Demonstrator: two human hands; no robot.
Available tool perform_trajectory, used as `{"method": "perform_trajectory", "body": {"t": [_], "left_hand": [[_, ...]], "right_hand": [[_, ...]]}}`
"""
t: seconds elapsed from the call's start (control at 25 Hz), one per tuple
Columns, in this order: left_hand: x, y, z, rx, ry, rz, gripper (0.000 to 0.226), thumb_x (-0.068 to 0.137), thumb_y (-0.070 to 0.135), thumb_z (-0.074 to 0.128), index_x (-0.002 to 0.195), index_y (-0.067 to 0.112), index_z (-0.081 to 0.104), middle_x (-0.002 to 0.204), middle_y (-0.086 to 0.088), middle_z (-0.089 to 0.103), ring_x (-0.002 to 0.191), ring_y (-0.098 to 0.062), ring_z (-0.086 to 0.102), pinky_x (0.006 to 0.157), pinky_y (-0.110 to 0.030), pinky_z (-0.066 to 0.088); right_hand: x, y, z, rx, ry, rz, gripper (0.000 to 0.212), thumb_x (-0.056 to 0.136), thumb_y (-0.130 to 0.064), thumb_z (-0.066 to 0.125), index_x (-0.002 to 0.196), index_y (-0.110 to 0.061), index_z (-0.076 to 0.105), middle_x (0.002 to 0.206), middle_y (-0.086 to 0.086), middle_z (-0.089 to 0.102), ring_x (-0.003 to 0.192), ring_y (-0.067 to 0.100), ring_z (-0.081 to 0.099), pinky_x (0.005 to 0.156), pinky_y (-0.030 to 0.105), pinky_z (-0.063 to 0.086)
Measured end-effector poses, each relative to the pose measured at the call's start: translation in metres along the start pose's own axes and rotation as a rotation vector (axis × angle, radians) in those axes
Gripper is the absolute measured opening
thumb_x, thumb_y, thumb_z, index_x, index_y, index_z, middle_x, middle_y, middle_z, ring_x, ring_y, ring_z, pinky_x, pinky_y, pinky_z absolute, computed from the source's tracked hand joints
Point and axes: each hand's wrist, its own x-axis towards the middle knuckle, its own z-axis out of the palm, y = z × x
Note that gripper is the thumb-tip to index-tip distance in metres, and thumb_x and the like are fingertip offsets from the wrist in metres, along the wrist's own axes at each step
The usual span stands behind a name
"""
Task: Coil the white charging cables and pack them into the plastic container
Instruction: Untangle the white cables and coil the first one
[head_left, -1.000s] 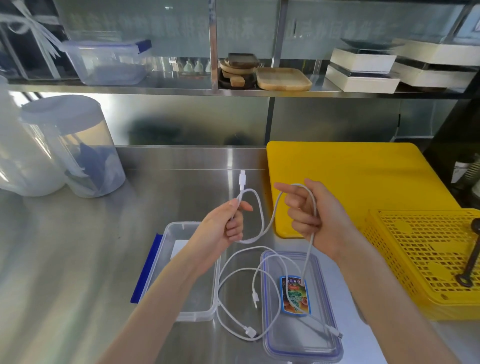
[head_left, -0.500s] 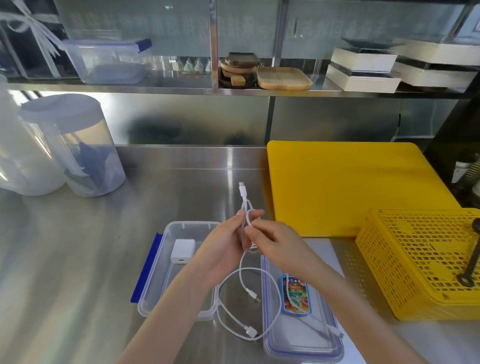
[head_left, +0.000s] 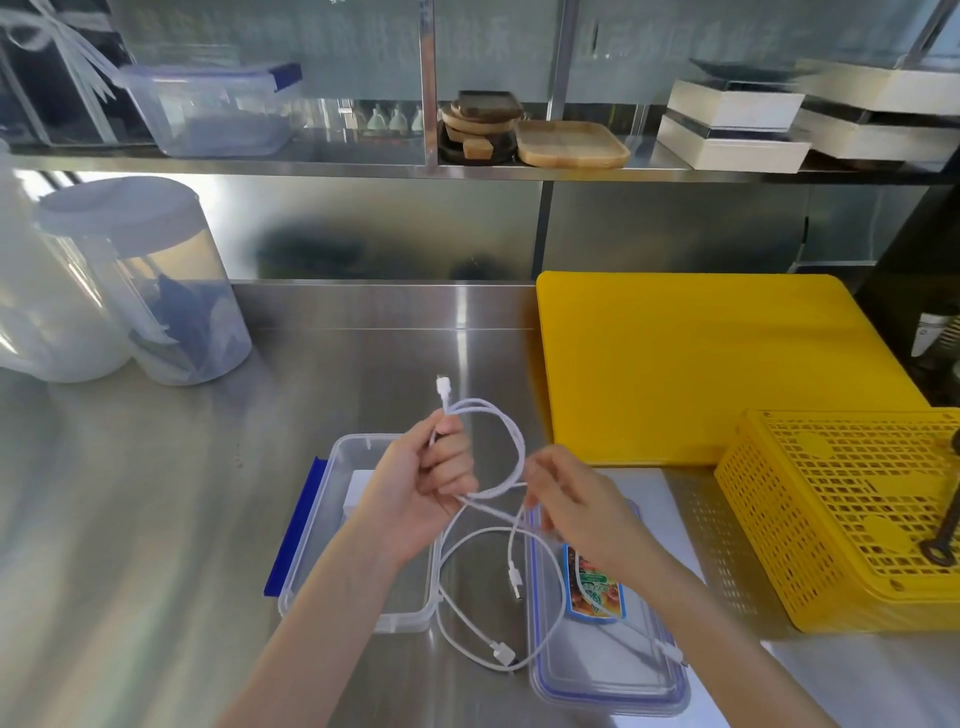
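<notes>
My left hand (head_left: 421, 483) grips a white charging cable (head_left: 506, 431) near one plug, which sticks up above the fist. One loop of it arcs to the right. My right hand (head_left: 566, 499) pinches the cable just below that loop, and the free end with its plug dangles beneath. A second white cable (head_left: 467, 623) lies looped on the steel counter between the open clear plastic container (head_left: 332, 597) and its lid (head_left: 602, 680). A white charger block (head_left: 356, 491) lies inside the container, partly hidden by my left wrist.
A yellow cutting board (head_left: 691, 364) lies at the right, with a yellow perforated basket (head_left: 831, 519) in front of it. Two clear lidded jars (head_left: 145, 280) stand at the left. The shelf behind carries a plastic box, wooden trays and white boxes.
My hands came together half a second ago, then drew apart again. A fresh loop of cable now stands between them, and my right hand has slid lower along the cable.
</notes>
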Motion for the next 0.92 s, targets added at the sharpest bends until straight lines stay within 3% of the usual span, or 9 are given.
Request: {"method": "perform_trajectory", "body": {"t": [0.08,0.2,0.32,0.48,0.76,0.92], "left_hand": [[-0.002,-0.007,0.001,0.071,-0.035,-0.024,0.039,0.087,0.024,0.04,0.05,0.017,0.05,0.045,0.005,0.013,0.038,-0.009,0.007,0.031,-0.015,0.021],[-0.003,-0.011,0.005,0.186,-0.091,-0.055,0.037,0.085,0.028,0.041,0.051,0.019,0.051,0.04,0.008,0.017,0.037,-0.008,0.008,0.031,-0.015,0.023],[-0.003,-0.017,0.008,0.346,-0.119,-0.08,0.043,0.09,0.031,0.036,0.052,0.02,0.051,0.036,0.011,0.025,0.033,-0.005,0.012,0.033,-0.015,0.021],[-0.003,-0.019,0.008,0.433,-0.099,-0.082,0.05,0.096,0.032,0.028,0.052,0.019,0.048,0.036,0.012,0.027,0.029,0.0,0.021,0.034,-0.014,0.021],[-0.006,-0.025,0.016,0.407,-0.17,-0.062,0.04,0.093,0.035,0.03,0.063,0.017,0.049,0.042,0.011,0.03,0.036,-0.002,0.021,0.04,-0.014,0.03],[-0.003,-0.03,0.018,0.648,-0.039,0.07,0.039,0.097,0.033,0.027,0.065,0.016,0.042,0.042,0.012,0.029,0.037,-0.003,0.028,0.044,-0.014,0.03]], "right_hand": [[0.005,-0.002,-0.009,0.167,0.063,-0.012,0.024,0.092,-0.024,0.046,0.116,-0.026,0.047,0.095,-0.013,0.058,0.08,-0.004,0.059,0.067,0.008,0.047],[0.009,-0.004,-0.016,0.399,0.006,-0.039,0.037,0.091,-0.016,0.046,0.127,-0.024,0.043,0.108,-0.013,0.059,0.096,-0.002,0.061,0.081,0.014,0.05],[0.013,-0.01,-0.014,0.382,0.026,-0.12,0.03,0.088,-0.013,0.052,0.117,-0.018,0.053,0.081,-0.008,0.059,0.067,-0.004,0.06,0.064,0.012,0.05],[0.016,-0.014,-0.014,0.336,0.149,-0.163,0.016,0.087,-0.013,0.055,0.085,-0.027,0.063,0.044,-0.011,0.052,0.037,0.002,0.045,0.042,0.012,0.039],[0.022,-0.013,-0.017,0.36,0.317,-0.16,0.02,0.089,-0.019,0.05,0.076,-0.025,0.064,0.043,-0.012,0.051,0.032,0.005,0.043,0.036,0.015,0.038],[0.024,-0.014,-0.016,0.467,0.33,-0.097,0.02,0.09,-0.017,0.05,0.078,-0.02,0.065,0.051,-0.004,0.048,0.033,0.004,0.041,0.038,0.018,0.039]]}}
